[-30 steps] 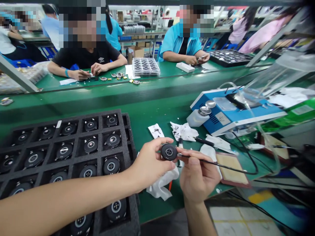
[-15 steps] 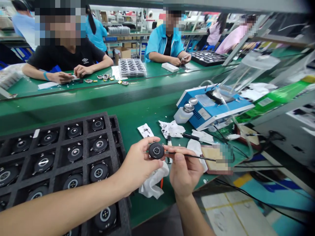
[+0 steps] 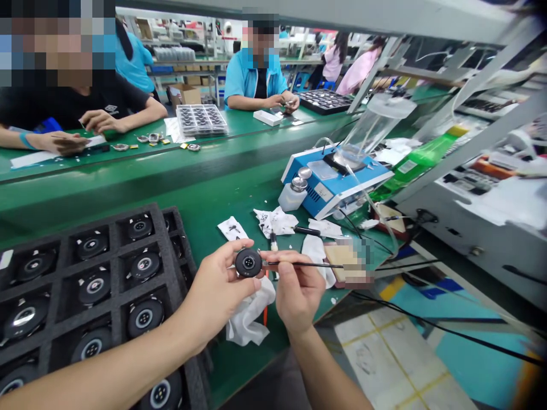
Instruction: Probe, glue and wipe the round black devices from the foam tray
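Note:
My left hand point(image 3: 217, 287) holds a round black smartwatch body point(image 3: 248, 262) between thumb and fingers, its sensor back with a pale ring turned toward me. From the right, my right hand point(image 3: 299, 290) pinches a thin dark pointed tool point(image 3: 318, 264). The tool's tip is at the right edge of the watch body; whether it touches cannot be made out. Left of my hands, a black foam tray point(image 3: 174, 285) bears several similar watch bodies in square pockets. A crumpled white cloth point(image 3: 248, 322) lies on the green bench just below my hands.
Behind my hands lie stained white wipes point(image 3: 277, 221), a black pen-like tool point(image 3: 307, 231) and a white pump bottle point(image 3: 293, 196). A blue machine point(image 3: 337, 182) with a clear cylinder stands at right, near a green bottle point(image 3: 423, 159). Two people work across the bench.
The view has swung to the right, so the bench, tray and hands appear farther left. Both hands keep nearly the same hold on the watch body and the tool.

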`<move>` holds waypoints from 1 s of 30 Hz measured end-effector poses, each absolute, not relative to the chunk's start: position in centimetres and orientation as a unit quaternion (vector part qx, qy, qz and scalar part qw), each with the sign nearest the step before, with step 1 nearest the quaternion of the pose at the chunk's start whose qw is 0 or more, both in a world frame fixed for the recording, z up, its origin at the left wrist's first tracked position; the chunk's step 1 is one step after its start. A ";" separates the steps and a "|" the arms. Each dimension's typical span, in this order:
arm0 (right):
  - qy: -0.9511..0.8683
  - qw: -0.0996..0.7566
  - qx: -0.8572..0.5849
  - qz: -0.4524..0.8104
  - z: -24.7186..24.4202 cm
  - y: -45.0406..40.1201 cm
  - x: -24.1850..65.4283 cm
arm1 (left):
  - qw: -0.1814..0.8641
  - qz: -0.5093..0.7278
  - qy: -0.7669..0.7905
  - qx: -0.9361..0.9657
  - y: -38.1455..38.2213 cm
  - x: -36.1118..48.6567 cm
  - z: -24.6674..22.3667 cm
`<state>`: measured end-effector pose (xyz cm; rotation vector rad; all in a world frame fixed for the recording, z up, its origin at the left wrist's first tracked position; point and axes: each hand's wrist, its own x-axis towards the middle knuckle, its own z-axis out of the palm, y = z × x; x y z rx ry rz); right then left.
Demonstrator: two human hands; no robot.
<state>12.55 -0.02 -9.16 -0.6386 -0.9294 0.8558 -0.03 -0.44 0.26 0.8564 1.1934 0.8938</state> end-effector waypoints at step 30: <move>-0.421 0.761 -0.280 0.408 -9.2 -0.1 12.5 | 0.652 0.397 0.527 0.373 -0.4 -0.1 0.0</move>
